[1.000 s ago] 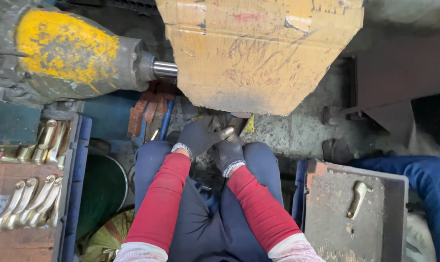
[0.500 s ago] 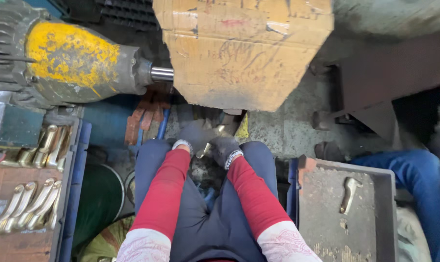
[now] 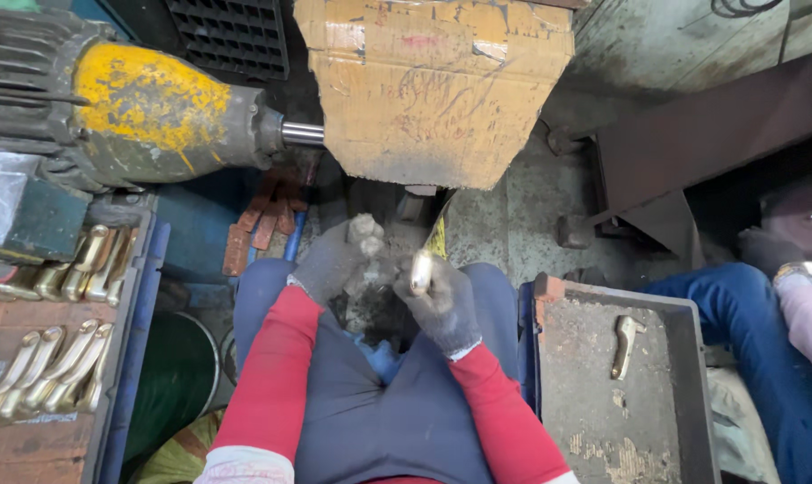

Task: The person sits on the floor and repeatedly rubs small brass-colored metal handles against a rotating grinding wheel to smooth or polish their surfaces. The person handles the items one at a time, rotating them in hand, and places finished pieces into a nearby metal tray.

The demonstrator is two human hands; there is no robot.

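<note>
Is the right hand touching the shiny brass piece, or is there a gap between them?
Touching. The head view shows the gloved right hand closed around the brass piece, whose shiny end sticks out above the fingers.

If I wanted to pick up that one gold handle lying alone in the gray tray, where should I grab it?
Probably by its long straight shank. The brass handle lies flat on the gray tray's floor with nothing else around it, its wider hooked head toward the tray's far end. Coming straight down from above and pinching across the narrow middle looks easiest, since the tray walls block a sideways reach.
</note>
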